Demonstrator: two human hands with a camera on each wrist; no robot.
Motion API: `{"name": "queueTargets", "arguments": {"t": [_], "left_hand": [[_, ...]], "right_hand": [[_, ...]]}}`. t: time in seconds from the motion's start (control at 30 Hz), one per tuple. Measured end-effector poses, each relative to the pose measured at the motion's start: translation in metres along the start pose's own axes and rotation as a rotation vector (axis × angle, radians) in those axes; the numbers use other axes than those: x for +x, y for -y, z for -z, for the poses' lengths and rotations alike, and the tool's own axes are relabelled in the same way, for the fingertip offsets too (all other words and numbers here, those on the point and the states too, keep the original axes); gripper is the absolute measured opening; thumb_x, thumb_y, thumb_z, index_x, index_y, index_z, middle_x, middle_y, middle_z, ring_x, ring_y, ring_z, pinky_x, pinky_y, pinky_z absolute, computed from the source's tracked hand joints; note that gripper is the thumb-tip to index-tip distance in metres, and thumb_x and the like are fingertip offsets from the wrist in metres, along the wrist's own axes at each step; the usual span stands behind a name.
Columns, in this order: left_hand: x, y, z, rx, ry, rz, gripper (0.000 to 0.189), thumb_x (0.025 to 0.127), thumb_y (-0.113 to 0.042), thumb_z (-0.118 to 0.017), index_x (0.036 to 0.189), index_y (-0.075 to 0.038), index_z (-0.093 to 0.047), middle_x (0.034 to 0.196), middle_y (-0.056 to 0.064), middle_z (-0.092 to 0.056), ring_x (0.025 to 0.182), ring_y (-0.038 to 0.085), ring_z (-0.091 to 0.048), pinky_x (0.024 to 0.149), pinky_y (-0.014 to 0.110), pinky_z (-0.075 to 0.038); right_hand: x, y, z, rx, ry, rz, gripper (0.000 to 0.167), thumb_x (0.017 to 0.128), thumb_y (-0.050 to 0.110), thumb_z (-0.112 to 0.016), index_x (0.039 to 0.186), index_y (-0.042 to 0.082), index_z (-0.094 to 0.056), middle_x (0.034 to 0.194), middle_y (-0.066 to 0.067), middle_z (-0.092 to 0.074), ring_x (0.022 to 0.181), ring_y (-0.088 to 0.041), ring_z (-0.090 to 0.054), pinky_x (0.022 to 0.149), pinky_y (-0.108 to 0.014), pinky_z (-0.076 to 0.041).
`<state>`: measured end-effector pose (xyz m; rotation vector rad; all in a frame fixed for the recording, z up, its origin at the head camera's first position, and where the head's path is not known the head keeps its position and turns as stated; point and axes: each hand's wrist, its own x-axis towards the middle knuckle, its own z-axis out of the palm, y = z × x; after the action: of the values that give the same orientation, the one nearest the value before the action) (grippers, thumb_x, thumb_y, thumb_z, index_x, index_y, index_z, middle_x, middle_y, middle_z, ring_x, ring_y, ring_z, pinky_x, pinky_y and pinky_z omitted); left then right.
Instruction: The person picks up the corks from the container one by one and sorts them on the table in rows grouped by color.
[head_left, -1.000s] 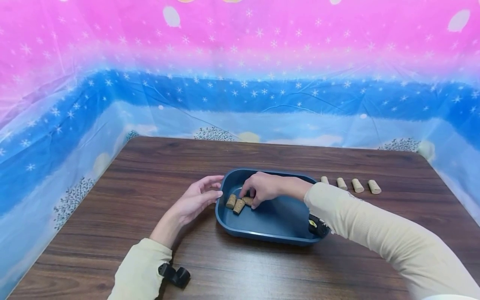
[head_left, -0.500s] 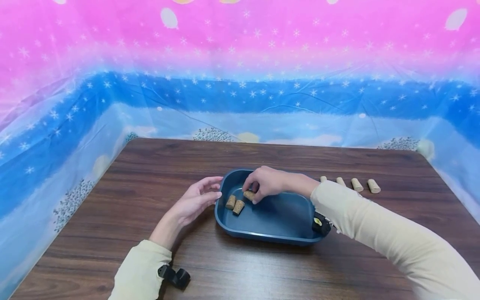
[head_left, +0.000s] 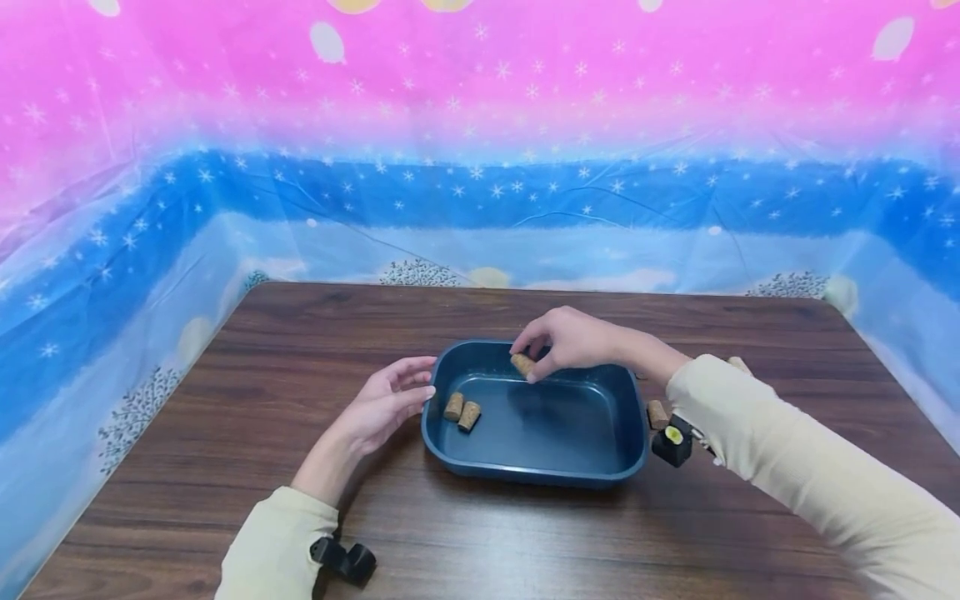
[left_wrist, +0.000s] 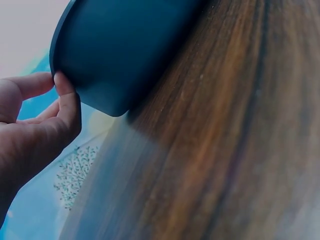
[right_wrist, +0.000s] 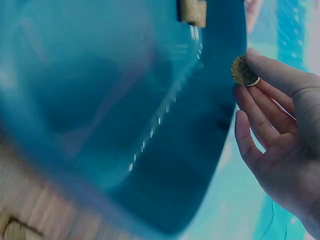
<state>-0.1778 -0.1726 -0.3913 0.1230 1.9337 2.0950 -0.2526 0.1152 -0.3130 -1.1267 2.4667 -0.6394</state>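
Observation:
A cork (head_left: pixel 522 364) is pinched between the thumb and fingers of my right hand (head_left: pixel 577 337), over the far rim of a dark blue rectangular tray (head_left: pixel 540 477). The right wrist view shows the held cork (right_wrist: pixel 244 71) end-on at the thumb tip. Inside the tray at its left end, one cork (head_left: pixel 453 407) lies beside another cork (head_left: pixel 469 416). My left hand (head_left: pixel 384 406) is at the tray's left end, its thumb and fingertips touching the outside of the rim. In the left wrist view those fingertips (left_wrist: pixel 62 82) meet the tray wall (left_wrist: pixel 110 55).
Right of the tray, a cork (head_left: pixel 657 414) stands on the wooden table (head_left: pixel 360 325) near the black wrist camera (head_left: pixel 672 446). A further cork (head_left: pixel 738 364) shows partly behind the right sleeve. A patterned pink and blue cloth (head_left: pixel 480 183) hangs behind the table.
My right hand has lifted a cork from beside the other two and moved it up and to the right, toward the far rim. My left hand has stayed at the tray's left end.

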Motion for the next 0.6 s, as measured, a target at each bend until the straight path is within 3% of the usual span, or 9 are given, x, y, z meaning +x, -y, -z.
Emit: {"name": "queueTargets", "arguments": {"t": [0.27,0.6], "left_hand": [[-0.001,-0.003,0.003,-0.014,-0.008,-0.006,0.050,0.095,0.003,-0.054,0.141,0.007,-0.036,0.121,0.018,-0.045,0.100,0.018,-0.054,0.087,0.026,-0.050],[0.000,0.000,0.005,-0.019,-0.010,-0.006,0.051,0.095,0.003,-0.054,0.142,0.007,-0.035,0.119,0.016,-0.045,0.099,0.016,-0.054,0.087,0.026,-0.050]], "right_hand": [[-0.030,-0.023,0.018,0.068,-0.099,-0.085,0.039,0.086,0.019,-0.074,0.120,0.002,-0.065,0.104,-0.005,-0.068,0.097,-0.022,-0.064,0.082,-0.040,-0.053],[-0.070,-0.048,0.020,0.150,-0.196,-0.177,0.044,0.088,0.022,-0.072,0.124,-0.001,-0.062,0.108,-0.007,-0.066,0.100,-0.025,-0.062,0.084,-0.044,-0.052]]}}
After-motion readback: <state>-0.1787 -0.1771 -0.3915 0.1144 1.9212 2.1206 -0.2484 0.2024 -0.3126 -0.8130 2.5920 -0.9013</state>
